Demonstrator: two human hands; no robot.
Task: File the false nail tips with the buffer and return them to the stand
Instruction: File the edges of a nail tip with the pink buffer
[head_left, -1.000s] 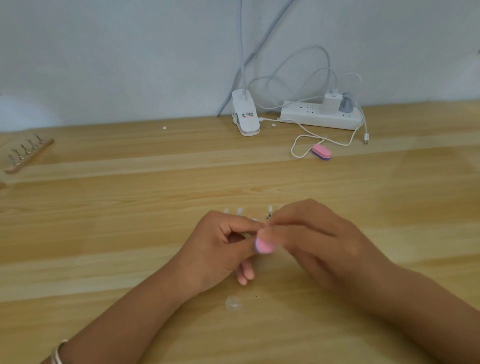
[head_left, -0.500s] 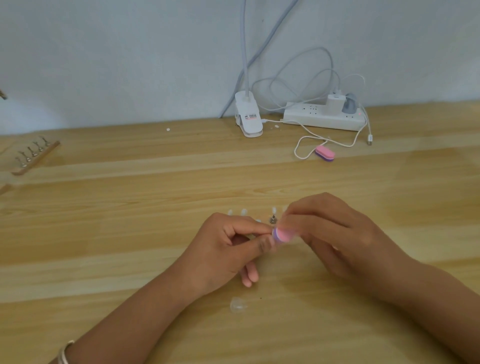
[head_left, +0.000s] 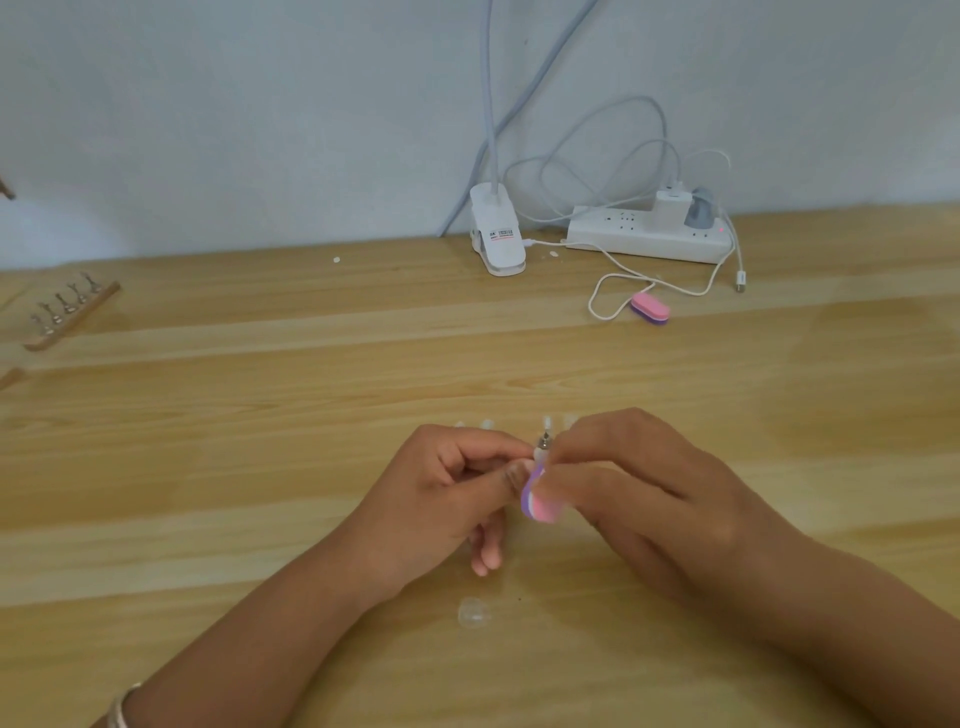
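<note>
Right hand (head_left: 639, 488) pinching pink-and-purple foam buffer block (head_left: 540, 503), now tipped edge-on against clear false nail tip (head_left: 540, 456) pinched in left hand (head_left: 447, 493): filing likely mid-stroke.

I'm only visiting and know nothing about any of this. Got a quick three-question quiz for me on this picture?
1. True or false: the right hand holds a pink buffer.
2. Where does the second buffer lie? A) in a drawer B) near the power strip C) on the floor
3. Fill in: the left hand pinches a nail tip; the wooden stand sits far to the person's ____.
Key: 1 true; 2 B; 3 left.
</note>
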